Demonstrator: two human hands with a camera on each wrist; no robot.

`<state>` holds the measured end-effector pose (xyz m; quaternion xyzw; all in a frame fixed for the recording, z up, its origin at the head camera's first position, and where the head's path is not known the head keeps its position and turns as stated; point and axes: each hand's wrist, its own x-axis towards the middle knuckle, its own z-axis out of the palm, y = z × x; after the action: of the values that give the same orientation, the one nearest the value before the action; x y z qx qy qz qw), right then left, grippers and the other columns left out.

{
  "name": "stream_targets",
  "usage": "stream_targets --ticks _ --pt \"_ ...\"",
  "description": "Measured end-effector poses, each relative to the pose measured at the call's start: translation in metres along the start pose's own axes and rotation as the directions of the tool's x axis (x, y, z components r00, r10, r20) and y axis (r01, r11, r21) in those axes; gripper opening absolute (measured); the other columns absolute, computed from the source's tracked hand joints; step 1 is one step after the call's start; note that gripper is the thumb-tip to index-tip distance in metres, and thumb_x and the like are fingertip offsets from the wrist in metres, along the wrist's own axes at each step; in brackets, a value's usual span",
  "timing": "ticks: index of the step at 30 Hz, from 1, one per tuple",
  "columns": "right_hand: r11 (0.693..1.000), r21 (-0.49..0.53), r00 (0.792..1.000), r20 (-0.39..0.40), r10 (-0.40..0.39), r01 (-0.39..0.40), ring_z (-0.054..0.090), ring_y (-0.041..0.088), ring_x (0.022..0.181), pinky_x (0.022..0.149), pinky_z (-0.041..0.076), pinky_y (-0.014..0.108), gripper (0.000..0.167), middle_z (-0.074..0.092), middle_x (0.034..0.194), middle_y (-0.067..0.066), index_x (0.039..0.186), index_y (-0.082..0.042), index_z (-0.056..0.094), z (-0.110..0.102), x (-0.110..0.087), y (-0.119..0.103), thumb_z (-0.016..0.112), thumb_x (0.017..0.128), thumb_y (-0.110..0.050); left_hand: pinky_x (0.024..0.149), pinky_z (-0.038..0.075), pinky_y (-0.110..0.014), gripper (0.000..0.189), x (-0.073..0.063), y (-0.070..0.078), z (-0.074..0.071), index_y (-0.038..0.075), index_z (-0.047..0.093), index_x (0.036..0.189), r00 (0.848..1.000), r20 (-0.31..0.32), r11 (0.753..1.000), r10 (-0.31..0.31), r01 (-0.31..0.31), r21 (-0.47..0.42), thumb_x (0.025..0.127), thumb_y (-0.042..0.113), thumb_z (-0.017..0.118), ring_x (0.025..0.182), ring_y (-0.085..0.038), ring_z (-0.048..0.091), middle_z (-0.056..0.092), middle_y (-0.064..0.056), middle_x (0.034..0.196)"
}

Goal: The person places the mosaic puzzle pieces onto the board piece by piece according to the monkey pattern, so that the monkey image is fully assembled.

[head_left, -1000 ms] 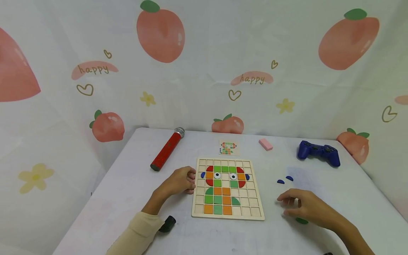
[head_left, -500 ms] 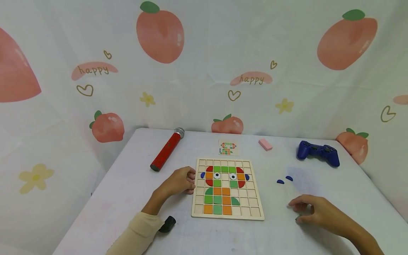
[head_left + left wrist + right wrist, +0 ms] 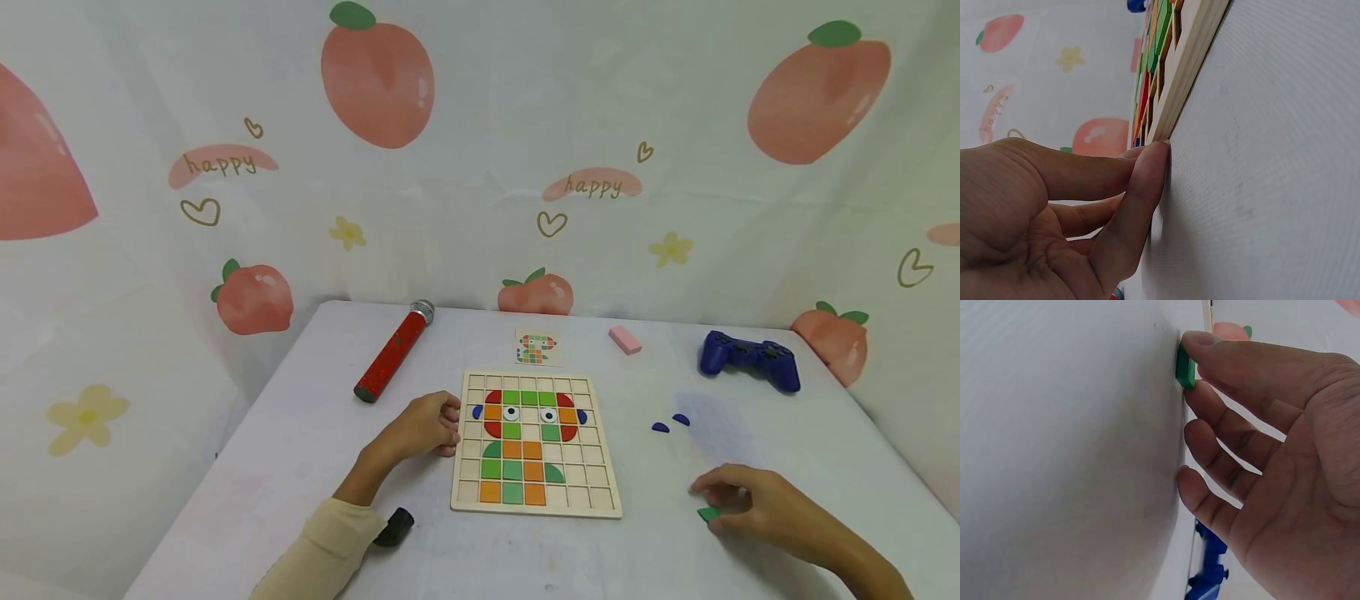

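A square wooden grid board [image 3: 592, 454] lies on the table, its cells partly filled with red, orange, green and blue pieces and two eye pieces. At its left edge, my left hand [image 3: 423, 427] grips the board's rim between thumb and fingers; the left wrist view shows the fingertips [image 3: 1155, 156] right at the edge. Right of the board, my right hand [image 3: 765, 510] pinches a small green puzzle piece [image 3: 707, 515] low over the table. In the right wrist view, the thumb lies on one side of the green piece [image 3: 1185, 367] with the index fingertip at its other end.
Two blue half-round pieces [image 3: 661, 427] lie between board and right hand. Behind the board are a picture card [image 3: 555, 360] and a pink block [image 3: 625, 339]. A red microphone [image 3: 392, 354] lies back left, a blue game controller [image 3: 750, 360] back right.
My right hand has moved right and slightly toward me, coming onto the green piece, which now shows at the thumb tip. The left hand and the board have stayed in place.
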<state>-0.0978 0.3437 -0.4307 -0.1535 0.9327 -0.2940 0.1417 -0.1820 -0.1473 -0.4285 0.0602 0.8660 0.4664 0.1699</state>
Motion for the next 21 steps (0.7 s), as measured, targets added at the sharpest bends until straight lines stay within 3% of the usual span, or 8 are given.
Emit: stream_targets --ticks 8,18,21 --pt "0.999 -0.025 0.999 -0.006 -0.042 0.041 0.056 -0.006 0.090 0.076 0.053 0.018 0.037 0.069 0.107 -0.009 0.118 -0.015 0.075 0.0002 -0.0039 0.0053 0.086 0.083 -0.019 0.074 0.066 -0.029 0.049 -0.0012 0.0007 -0.0002 -0.004 0.059 0.136 1.000 -0.004 1.000 0.000 0.000 0.003 0.090 -0.004 0.076 0.085 -0.018 0.065 0.064 -0.010 0.106" --pt "0.997 -0.013 0.996 0.043 0.075 -0.074 0.054 -0.004 0.087 0.074 0.054 0.019 0.036 0.068 0.109 -0.003 0.118 -0.013 0.075 -0.0019 -0.0007 -0.0011 0.085 0.085 -0.022 0.074 0.065 -0.028 0.049 -0.0017 0.0013 0.0003 -0.004 0.059 0.137 1.000 -0.010 1.000 0.004 -0.004 0.014 0.090 -0.004 0.076 0.085 -0.018 0.064 0.063 -0.010 0.105" --pt "0.998 -0.022 0.998 0.040 0.058 -0.057 0.055 -0.005 0.088 0.075 0.054 0.019 0.034 0.069 0.109 -0.003 0.117 -0.014 0.076 -0.0020 -0.0010 -0.0008 0.084 0.085 -0.023 0.074 0.066 -0.029 0.049 -0.0022 0.0012 -0.0001 -0.005 0.059 0.136 1.000 -0.011 1.000 0.010 -0.010 0.014 0.090 -0.004 0.076 0.085 -0.018 0.064 0.063 -0.010 0.105"
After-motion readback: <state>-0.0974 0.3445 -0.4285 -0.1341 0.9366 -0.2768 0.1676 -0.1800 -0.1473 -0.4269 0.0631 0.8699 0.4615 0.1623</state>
